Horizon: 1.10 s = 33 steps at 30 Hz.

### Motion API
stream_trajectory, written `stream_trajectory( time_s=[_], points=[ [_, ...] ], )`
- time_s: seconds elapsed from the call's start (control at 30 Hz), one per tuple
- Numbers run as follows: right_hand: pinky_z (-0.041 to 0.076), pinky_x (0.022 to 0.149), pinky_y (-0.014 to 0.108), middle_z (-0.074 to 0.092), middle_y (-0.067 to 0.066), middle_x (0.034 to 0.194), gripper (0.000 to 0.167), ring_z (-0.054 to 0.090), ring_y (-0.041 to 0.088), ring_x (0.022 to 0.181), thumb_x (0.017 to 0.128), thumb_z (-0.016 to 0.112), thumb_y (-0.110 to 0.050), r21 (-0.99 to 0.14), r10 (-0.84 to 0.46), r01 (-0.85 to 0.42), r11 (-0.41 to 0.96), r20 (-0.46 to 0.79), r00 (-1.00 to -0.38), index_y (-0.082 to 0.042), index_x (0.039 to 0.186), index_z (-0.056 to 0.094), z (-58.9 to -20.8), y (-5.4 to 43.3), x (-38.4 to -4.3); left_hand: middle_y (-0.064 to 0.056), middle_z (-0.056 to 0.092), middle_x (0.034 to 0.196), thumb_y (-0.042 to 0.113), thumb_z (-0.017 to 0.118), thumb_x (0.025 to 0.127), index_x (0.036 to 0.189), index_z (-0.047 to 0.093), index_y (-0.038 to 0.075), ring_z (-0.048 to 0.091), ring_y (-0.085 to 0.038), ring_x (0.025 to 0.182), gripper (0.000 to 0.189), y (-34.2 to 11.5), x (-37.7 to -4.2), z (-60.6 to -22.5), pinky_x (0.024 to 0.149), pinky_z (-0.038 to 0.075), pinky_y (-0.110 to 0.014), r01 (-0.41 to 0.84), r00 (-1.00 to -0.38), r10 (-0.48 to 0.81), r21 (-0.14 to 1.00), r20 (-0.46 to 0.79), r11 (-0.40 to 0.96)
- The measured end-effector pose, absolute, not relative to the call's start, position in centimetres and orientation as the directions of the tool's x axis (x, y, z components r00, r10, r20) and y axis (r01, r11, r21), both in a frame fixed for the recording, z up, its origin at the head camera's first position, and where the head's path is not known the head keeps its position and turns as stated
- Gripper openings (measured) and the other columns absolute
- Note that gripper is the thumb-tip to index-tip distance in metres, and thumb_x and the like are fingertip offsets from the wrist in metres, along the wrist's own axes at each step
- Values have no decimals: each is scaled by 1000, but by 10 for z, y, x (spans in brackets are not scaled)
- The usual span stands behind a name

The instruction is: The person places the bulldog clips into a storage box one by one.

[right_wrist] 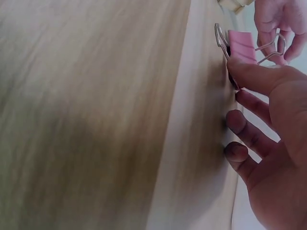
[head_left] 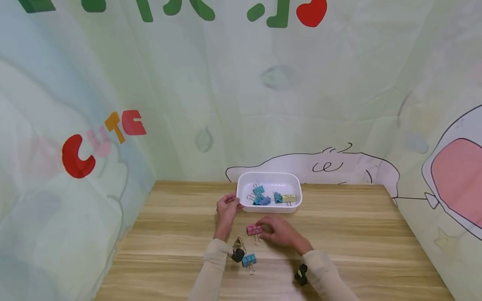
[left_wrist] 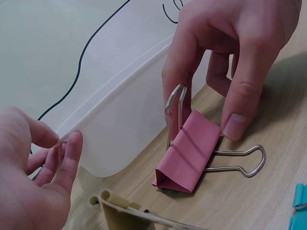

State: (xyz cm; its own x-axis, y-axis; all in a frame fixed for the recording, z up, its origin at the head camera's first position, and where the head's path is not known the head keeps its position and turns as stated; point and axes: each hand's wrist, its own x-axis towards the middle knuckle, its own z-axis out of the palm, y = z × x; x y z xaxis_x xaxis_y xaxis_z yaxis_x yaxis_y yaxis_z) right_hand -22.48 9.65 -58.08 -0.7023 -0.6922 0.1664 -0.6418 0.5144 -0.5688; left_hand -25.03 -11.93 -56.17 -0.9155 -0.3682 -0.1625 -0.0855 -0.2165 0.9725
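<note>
My left hand [head_left: 227, 210] pinches the left rim of a white plastic tray [head_left: 269, 210] between thumb and fingers. In front of the tray, my right hand [head_left: 281, 231] pinches one end of a pink binder clip [head_left: 254, 229] with thumb and forefinger. The left wrist view shows the pink clip [left_wrist: 188, 152] close over the table, one wire handle standing up and the other sticking out sideways. Lower down, near my left wrist, are a gold binder clip [head_left: 239, 242] and a blue binder clip [head_left: 249, 260].
Inside the tray lie several blue binder clips [head_left: 259, 190], a purple-blue one [head_left: 265, 201] and a yellow one [head_left: 288, 198]. The wooden table [head_left: 350, 234] ends at a printed curtain [head_left: 241, 104] behind the tray. A black wrist device [head_left: 237, 255] sits beside the gold clip.
</note>
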Motion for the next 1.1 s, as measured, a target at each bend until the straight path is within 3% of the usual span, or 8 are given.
stream_trajectory(
  time_s=[0.53,0.93,1.1],
  points=[
    [60,92,38,75,-2,104,20,69,16,98,92,80,-19,-540,-651,-661,521,250,-717,-12,111,77,-587,94,-223,-20,63,109,-8,63,94,124,62,-15,68,-33,91,31,-120,-251,-564,73,66,-27,-86,-917,-366,973,-162,-214],
    [61,92,35,77,-5,106,21,71,12,99,92,80,-21,-564,-655,-668,485,273,-705,-14,112,78,-584,94,-222,-21,63,108,-10,64,93,123,62,-15,68,-31,88,31,-119,-251,-563,72,66,-27,-84,-916,-368,974,-158,-210],
    [59,79,26,76,-8,107,21,68,8,88,93,79,-22,-585,-659,-669,459,281,-698,-18,114,78,-576,93,-224,-20,62,107,-10,63,93,123,62,-16,68,-30,87,30,-120,-251,-563,71,66,-27,-88,-915,-370,974,-163,-210]
  ],
)
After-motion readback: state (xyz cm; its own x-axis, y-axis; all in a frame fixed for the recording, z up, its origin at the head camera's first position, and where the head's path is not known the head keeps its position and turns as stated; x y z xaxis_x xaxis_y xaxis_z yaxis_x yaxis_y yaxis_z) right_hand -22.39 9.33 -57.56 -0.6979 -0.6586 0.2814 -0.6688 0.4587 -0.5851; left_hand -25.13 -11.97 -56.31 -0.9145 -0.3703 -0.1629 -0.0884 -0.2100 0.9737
